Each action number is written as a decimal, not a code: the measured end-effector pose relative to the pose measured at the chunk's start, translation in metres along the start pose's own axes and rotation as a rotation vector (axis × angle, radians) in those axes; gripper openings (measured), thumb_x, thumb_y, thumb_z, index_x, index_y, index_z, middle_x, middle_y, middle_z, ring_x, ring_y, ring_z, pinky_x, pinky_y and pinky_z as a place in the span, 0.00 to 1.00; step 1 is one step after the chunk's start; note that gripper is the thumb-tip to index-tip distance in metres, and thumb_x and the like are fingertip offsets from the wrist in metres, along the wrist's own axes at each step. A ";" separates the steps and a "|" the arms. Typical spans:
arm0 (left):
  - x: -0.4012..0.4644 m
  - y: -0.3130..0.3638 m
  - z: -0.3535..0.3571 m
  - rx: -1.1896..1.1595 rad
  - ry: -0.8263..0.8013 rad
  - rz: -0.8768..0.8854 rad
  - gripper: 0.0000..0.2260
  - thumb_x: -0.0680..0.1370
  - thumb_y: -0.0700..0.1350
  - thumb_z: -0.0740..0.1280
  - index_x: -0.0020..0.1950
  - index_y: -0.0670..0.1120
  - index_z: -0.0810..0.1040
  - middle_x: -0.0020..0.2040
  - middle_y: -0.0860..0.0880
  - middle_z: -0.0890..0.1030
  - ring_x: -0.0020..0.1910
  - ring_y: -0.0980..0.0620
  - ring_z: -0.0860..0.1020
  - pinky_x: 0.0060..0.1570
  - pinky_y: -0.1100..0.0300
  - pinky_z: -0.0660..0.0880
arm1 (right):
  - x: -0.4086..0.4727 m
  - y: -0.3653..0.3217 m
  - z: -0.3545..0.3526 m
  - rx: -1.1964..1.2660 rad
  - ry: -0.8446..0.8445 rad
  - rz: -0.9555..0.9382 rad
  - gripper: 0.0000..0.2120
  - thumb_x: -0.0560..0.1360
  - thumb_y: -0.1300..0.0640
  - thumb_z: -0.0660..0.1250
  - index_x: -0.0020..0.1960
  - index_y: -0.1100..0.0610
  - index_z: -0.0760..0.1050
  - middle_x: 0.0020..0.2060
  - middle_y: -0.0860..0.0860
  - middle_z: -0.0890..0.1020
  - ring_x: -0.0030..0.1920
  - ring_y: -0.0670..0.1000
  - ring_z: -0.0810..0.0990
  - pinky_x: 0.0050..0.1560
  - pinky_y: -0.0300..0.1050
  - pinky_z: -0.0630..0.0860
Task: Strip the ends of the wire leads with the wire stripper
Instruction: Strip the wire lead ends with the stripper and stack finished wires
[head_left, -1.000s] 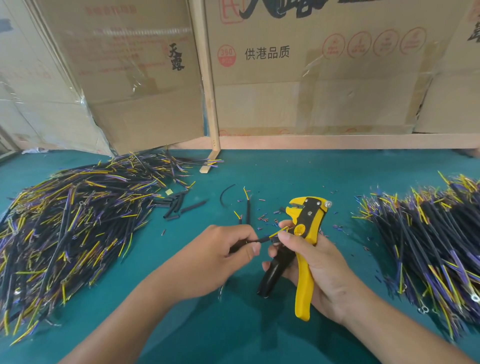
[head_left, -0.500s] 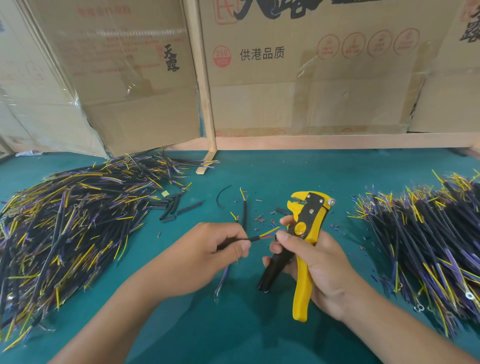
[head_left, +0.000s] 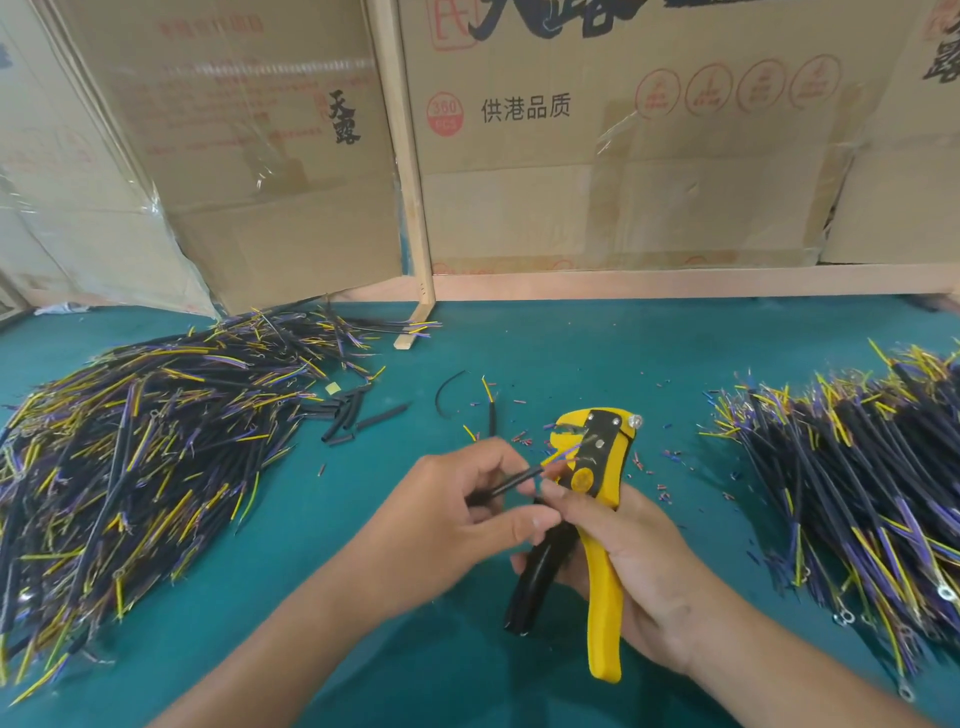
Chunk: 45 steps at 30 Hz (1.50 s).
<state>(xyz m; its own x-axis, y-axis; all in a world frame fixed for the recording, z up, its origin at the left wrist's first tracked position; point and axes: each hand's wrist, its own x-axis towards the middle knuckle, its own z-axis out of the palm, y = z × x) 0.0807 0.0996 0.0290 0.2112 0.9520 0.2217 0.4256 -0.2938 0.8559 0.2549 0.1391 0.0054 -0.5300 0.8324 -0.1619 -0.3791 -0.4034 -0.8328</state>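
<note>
Two hands: left hand (head_left: 457, 525) pinches lead (head_left: 511, 482); right hand (head_left: 631, 566) grips stripper (head_left: 597, 525).
Lead: tips at stripper's head.
Piles: wire heaps (head_left: 140, 457) well left and right of stripper, bare surface (head_left: 561, 358) between.

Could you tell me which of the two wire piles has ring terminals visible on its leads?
The pile on the right: silver rings show at its near edge. In the left pile I cannot make any out clearly.

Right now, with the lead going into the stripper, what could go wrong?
The left hand pinches the wire lead close to the wire stripper, so its fingers could get nipped. The yellow and purple ends look splayed; one might miss the jaws. The right hand hides part of the handles.
</note>
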 end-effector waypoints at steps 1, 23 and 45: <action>0.000 0.000 0.002 0.023 -0.003 0.004 0.07 0.77 0.53 0.72 0.47 0.52 0.77 0.37 0.53 0.82 0.31 0.51 0.74 0.34 0.53 0.71 | -0.001 0.001 0.000 -0.008 -0.012 0.000 0.13 0.67 0.56 0.75 0.48 0.60 0.83 0.38 0.58 0.81 0.36 0.54 0.80 0.42 0.54 0.82; 0.005 -0.024 -0.050 -0.031 0.188 -0.084 0.09 0.84 0.43 0.62 0.59 0.56 0.77 0.35 0.51 0.76 0.26 0.55 0.65 0.25 0.66 0.64 | -0.006 -0.014 -0.004 0.118 -0.221 0.254 0.11 0.71 0.60 0.67 0.53 0.58 0.72 0.41 0.60 0.76 0.37 0.59 0.76 0.44 0.59 0.78; 0.008 -0.015 -0.044 -0.116 0.400 -0.057 0.10 0.84 0.38 0.62 0.55 0.53 0.78 0.40 0.51 0.79 0.30 0.52 0.70 0.26 0.63 0.68 | -0.004 -0.007 -0.007 0.070 -0.272 0.221 0.19 0.73 0.58 0.65 0.64 0.58 0.78 0.43 0.61 0.78 0.40 0.59 0.78 0.49 0.61 0.78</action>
<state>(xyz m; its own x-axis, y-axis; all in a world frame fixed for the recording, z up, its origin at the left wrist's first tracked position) 0.0377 0.1153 0.0382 -0.1779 0.9318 0.3164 0.3200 -0.2493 0.9140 0.2647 0.1416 0.0081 -0.7838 0.5945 -0.1793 -0.2787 -0.5949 -0.7540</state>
